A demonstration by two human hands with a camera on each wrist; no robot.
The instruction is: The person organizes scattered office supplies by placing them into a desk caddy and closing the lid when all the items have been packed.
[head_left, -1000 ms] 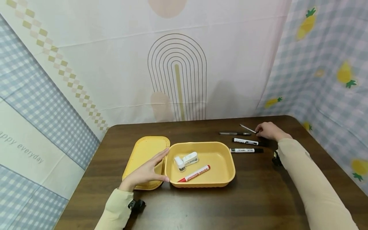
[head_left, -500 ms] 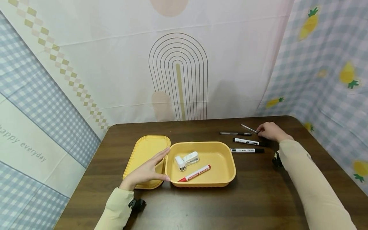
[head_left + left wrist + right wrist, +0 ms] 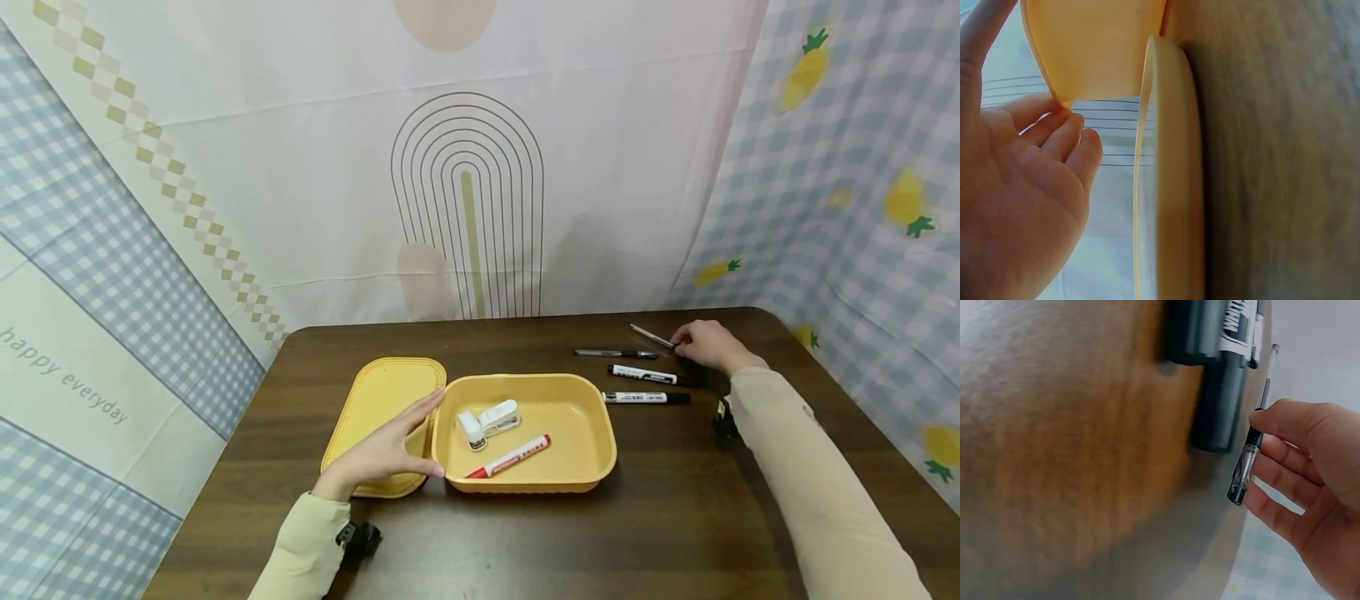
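Note:
My right hand (image 3: 708,343) pinches a clear gel pen with a black cap (image 3: 1244,469) between thumb and fingers at the table's back right. In the right wrist view the thumb presses on its dark grip section, and the pen slants along the fingertips. My left hand (image 3: 386,450) spans the left end of a yellow plastic box (image 3: 577,433), thumb by the front corner and fingers by the back one. The left wrist view shows extended fingertips right at the box's rim. Inside the box lie a red-and-white marker (image 3: 510,457) and two small white items (image 3: 498,415), one resembling a mini stapler.
A yellow lid (image 3: 386,387) lies left of the box, partly under my left hand. Right of the box are a second pen (image 3: 615,353) and two black-and-white markers (image 3: 643,374), the nearer marker's end close to the box's rim. A patterned cloth (image 3: 337,208) hangs behind the table.

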